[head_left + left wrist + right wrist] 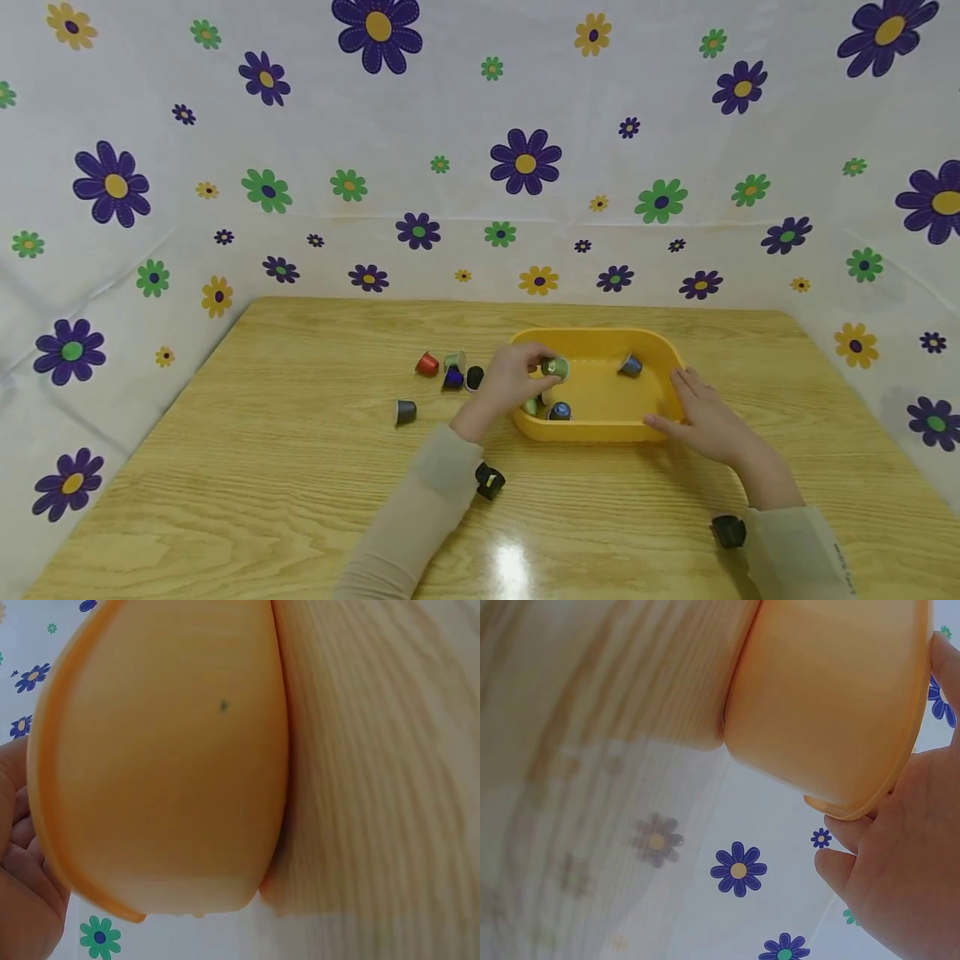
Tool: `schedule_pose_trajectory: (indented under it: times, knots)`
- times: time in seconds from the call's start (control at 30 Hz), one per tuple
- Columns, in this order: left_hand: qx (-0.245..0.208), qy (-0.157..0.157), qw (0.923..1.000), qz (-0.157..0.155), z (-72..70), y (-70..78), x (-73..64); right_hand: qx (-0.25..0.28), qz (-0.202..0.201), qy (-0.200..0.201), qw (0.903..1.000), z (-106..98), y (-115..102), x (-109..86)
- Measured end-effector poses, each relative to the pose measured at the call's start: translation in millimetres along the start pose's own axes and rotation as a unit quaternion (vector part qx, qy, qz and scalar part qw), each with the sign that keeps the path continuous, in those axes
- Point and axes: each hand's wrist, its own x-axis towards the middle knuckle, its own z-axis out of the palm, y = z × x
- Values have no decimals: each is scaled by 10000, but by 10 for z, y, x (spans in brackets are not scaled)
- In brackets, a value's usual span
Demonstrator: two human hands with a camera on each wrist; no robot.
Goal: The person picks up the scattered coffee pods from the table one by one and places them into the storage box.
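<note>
My left hand point(510, 379) pinches a green coffee capsule point(557, 368) between thumb and fingers, over the left part of a yellow tray point(600, 432). Inside the tray, a blue capsule point(630, 365) lies towards the back right. Another blue capsule point(560, 412) and a green capsule point(531, 406) sit in its front left corner, partly hidden by the hand and rim. My right hand point(708, 421) rests on the tray's front right corner, thumb along the front rim and fingers extended on the right side. In the left wrist view, the tray wall point(165, 787) hides the held capsule.
Left of the tray are a red capsule point(427, 364), a pale green capsule point(454, 360), a dark blue capsule point(453, 379) and a black capsule point(475, 378). A grey capsule point(405, 412) lies nearer. Flowered white cloth point(450, 192) stands behind the wooden table point(300, 500).
</note>
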Motion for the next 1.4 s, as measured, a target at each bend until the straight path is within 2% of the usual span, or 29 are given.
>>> schedule_pose_trajectory:
  times: [0.23, 0.77, 1.2, 1.4]
  knots:
    - [21, -187, 9998, 20, 89, 54, 26, -26, 33, 13, 10000, 4, 5, -1]
    - [584, -346, 9970, 361, 261, 243, 129, -10, 63, 44, 10000, -19, 4, -4]
    - [1406, -815, 9865, 193, 417, 428, 196, -77, 78, 23, 9999, -2, 19, 1]
    - [1566, -959, 9829, 125, 472, 492, 232, -100, 17, 63, 9999, 3, 17, 11]
